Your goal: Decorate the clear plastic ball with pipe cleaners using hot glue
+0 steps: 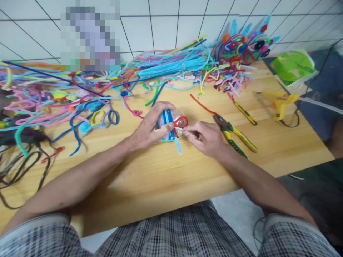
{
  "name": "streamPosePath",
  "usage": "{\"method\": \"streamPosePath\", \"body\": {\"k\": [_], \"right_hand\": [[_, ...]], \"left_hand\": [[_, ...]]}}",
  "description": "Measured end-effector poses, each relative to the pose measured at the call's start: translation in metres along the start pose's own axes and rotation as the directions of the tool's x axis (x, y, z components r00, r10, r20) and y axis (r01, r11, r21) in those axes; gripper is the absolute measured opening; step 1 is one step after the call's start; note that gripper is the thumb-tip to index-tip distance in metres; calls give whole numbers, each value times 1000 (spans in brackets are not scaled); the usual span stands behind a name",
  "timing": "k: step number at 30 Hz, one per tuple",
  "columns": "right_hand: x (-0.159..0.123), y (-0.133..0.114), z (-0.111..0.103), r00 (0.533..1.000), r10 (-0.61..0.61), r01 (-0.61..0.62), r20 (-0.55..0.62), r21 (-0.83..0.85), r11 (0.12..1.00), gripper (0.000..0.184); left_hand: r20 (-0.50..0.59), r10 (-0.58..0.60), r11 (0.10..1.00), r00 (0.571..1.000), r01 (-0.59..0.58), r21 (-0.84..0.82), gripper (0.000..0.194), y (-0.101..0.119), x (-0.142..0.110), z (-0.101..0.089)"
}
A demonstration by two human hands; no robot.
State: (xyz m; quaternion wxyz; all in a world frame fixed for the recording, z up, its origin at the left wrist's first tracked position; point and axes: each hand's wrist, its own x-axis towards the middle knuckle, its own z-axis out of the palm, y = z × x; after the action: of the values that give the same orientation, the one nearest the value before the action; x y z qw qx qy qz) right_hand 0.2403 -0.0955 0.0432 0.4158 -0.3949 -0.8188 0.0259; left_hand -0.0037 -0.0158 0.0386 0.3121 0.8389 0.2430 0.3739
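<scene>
My left hand [152, 126] is wrapped over a small craft piece [167, 123] made of blue, pink and white pipe cleaners, holding it just above or on the table. A red pipe cleaner loop [181, 121] rings a round, brownish eye-like bead on the piece's right side. A light blue strip end sticks out below it. My right hand [205, 137] pinches at the lower right edge of that loop; what lies between its fingertips is too small to make out. Right of this hand lie pliers [227, 128] with yellow and green handles, their jaws touching a red pipe cleaner [202, 104].
A yellow utility knife [245, 113] and a yellow glue gun [280, 103] lie to the right. Bundled pipe cleaners [174, 64] line the wall, with a colourful mask-like craft [242, 46] behind. Loose pipe cleaners [34, 100] and a black cord [26, 167] crowd the left.
</scene>
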Motion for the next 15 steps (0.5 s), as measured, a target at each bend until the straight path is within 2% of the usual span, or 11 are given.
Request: {"method": "streamPosePath", "body": {"k": [15], "right_hand": [[-2, -1, 1, 999, 42, -43, 14, 48, 998, 11]], "left_hand": [[-24, -28, 1000, 999, 28, -5, 52, -1, -2, 2]]}}
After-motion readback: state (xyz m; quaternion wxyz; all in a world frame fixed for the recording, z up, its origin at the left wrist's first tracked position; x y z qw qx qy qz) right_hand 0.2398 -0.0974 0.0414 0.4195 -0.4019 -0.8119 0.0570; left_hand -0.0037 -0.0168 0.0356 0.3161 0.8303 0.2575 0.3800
